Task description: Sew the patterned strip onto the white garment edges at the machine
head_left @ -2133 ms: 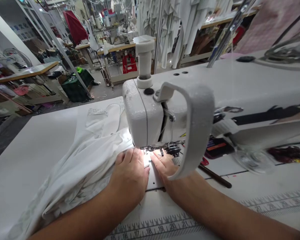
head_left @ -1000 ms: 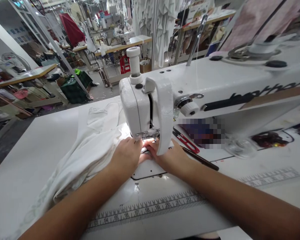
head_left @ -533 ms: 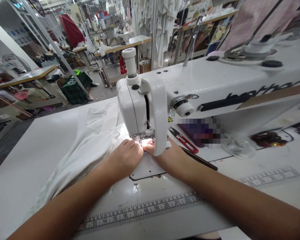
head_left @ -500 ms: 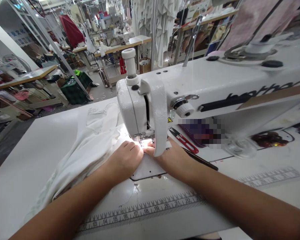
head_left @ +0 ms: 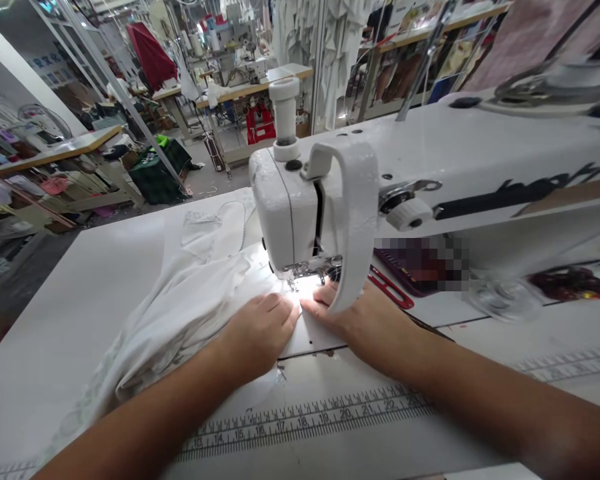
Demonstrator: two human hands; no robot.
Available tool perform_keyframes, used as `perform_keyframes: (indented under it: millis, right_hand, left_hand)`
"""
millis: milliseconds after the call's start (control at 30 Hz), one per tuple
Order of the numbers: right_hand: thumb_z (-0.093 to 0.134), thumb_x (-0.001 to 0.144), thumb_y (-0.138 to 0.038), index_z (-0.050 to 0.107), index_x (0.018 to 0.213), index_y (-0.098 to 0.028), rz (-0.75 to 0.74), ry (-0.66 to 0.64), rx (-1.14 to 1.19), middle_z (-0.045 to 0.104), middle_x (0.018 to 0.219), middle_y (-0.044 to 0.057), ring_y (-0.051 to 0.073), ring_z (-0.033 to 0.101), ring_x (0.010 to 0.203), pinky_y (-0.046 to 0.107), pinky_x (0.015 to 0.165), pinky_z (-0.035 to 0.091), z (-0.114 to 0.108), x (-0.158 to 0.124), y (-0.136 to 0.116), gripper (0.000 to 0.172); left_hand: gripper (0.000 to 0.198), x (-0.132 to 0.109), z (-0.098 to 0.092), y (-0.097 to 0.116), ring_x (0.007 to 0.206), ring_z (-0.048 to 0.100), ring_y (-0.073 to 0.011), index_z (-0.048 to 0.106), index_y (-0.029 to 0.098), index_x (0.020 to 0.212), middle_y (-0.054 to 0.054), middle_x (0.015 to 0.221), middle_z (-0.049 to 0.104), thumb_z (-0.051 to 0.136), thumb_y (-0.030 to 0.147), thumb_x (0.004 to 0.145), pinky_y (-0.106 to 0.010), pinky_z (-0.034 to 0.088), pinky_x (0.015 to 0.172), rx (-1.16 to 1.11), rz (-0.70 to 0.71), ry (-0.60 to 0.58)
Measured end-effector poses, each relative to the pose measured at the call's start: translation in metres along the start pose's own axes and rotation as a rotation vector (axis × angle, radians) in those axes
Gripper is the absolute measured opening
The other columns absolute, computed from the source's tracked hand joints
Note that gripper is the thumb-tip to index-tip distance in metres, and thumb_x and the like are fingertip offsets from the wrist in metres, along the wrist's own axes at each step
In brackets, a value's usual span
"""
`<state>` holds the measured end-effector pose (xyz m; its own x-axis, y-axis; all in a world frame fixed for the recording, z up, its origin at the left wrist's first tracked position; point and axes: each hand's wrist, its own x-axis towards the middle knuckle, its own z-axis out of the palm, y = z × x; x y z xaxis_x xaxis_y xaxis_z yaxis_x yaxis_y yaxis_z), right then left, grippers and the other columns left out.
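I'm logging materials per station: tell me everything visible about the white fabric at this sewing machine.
The white fabric looks thin and soft, bunched in loose folds on the table left of the sewing machine head. One flat edge reaches the lit needle area. The left hand presses on it; the right hand lies at that edge.

The sewing machine (head_left: 290,213) sits on the bench (head_left: 55,320), middle and right of the frame. The cloth (head_left: 180,313) lies left of it, with one end under it. The ruler marks (head_left: 300,419) run along the bottom, in front of both.
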<state>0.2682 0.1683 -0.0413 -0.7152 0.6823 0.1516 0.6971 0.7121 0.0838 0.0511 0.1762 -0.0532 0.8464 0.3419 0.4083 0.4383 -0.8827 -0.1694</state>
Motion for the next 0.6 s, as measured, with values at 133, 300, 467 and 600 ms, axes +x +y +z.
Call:
perform_keyframes:
  millis: [133,300,467,600]
  right_hand:
    - [0.055,0.079,-0.002,0.065,0.109,-0.015,-0.02,0.022,-0.009,0.066,0.092,0.008,0.021,0.054,0.079,0.035,0.074,0.037,0.003,-0.005,-0.002,0.034]
    - [0.054,0.079,-0.001,0.066,0.111,-0.016,0.001,0.103,-0.022,0.068,0.091,0.008,0.022,0.056,0.077,0.036,0.077,0.038,0.008,-0.008,-0.002,0.038]
    - [0.052,0.071,0.003,0.068,0.101,-0.02,0.019,0.068,0.044,0.069,0.083,0.005,0.025,0.06,0.083,0.039,0.082,0.041,0.011,-0.005,0.004,0.041]
    - [0.048,0.081,0.0,0.068,0.102,-0.027,0.111,0.073,0.164,0.07,0.089,0.001,0.021,0.061,0.089,0.035,0.086,0.044,0.014,-0.005,0.004,0.039]
  left_hand:
    - [0.026,0.0,-0.002,0.001,0.071,0.055,-0.0178,0.056,0.005,0.11,-0.007,0.078,0.063,0.039,0.004,0.09,-0.03,0.049,0.06,0.005,0.001,0.021]
    - [0.027,0.0,-0.002,-0.002,0.079,0.059,-0.0187,0.056,0.003,0.112,-0.009,0.085,0.065,0.041,0.002,0.089,-0.031,0.054,0.068,-0.023,0.006,0.005]
    - [0.03,-0.002,0.006,-0.012,0.09,0.061,-0.0216,0.056,0.004,0.119,-0.013,0.099,0.066,0.043,0.006,0.092,-0.039,0.057,0.081,-0.027,-0.012,-0.115]
    - [0.03,-0.005,0.009,-0.015,0.094,0.061,-0.0225,0.056,0.004,0.12,-0.014,0.105,0.066,0.045,0.008,0.092,-0.041,0.055,0.09,-0.003,-0.01,-0.119]
